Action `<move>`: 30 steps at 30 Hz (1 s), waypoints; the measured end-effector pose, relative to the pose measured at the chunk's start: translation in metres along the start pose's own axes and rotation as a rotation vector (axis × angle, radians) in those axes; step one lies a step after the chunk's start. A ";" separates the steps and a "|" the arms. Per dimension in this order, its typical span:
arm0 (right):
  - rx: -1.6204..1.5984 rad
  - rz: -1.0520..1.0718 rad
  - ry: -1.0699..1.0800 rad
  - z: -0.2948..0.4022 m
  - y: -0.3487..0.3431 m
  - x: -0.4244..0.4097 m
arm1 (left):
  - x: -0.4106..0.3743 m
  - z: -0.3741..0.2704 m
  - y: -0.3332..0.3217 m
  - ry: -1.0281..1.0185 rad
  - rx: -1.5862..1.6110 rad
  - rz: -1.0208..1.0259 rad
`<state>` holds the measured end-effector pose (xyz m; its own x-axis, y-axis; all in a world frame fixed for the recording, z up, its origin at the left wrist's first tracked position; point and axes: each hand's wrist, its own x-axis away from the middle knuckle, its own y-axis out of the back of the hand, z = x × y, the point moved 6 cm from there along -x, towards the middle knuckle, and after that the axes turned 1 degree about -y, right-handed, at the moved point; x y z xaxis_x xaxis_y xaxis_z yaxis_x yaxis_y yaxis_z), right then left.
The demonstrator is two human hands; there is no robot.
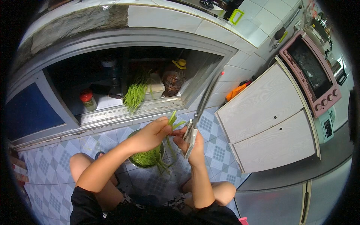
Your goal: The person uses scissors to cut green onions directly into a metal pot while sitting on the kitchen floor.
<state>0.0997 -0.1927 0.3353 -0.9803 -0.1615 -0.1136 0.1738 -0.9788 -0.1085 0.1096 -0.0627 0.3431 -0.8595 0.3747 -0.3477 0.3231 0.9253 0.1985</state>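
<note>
My left hand [156, 132] pinches the upper ends of several long green stalks [171, 123], whose lower lengths hang down at the rim of a metal bowl. Short cut green pieces [142, 159] lie in that bowl [130, 162] on the floor, partly hidden by my left forearm. My right hand [197, 147] grips a hinged metal tool [191, 137] by its pale, wrapped-looking handles. Long narrow dark arms extend from its pivot toward the wall; whether it is tongs or shears cannot be told. The fingertips of my right hand are close to the stalks.
An open low cabinet ahead holds a bunch of green stalks [135, 95], a red-lidded jar [88, 99], a white container [154, 87] and a yellow-capped plastic jug [174, 78]. At right stand a white wooden cabinet [261, 112], a pink toaster oven [312, 73] and a grey refrigerator [270, 208].
</note>
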 end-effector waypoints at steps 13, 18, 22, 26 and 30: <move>-0.085 0.049 0.020 -0.011 0.006 -0.002 | 0.013 0.017 -0.012 0.301 -0.150 0.374; -0.179 0.101 -0.037 -0.019 0.004 -0.001 | 0.020 0.033 -0.022 0.264 -0.042 0.515; -0.279 0.095 -0.137 -0.022 -0.004 0.004 | 0.024 0.027 -0.026 0.335 0.009 0.585; -0.311 0.048 -0.133 -0.030 0.004 0.002 | 0.023 0.036 -0.034 0.352 0.229 0.498; -0.275 -0.054 -0.056 -0.025 0.007 -0.003 | 0.016 0.032 -0.033 0.389 0.191 0.393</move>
<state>0.1062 -0.1955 0.3102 -0.9911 -0.1246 -0.0465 0.1329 -0.9163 -0.3778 0.0975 -0.0855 0.3012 -0.7314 0.6763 0.0876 0.6816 0.7289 0.0637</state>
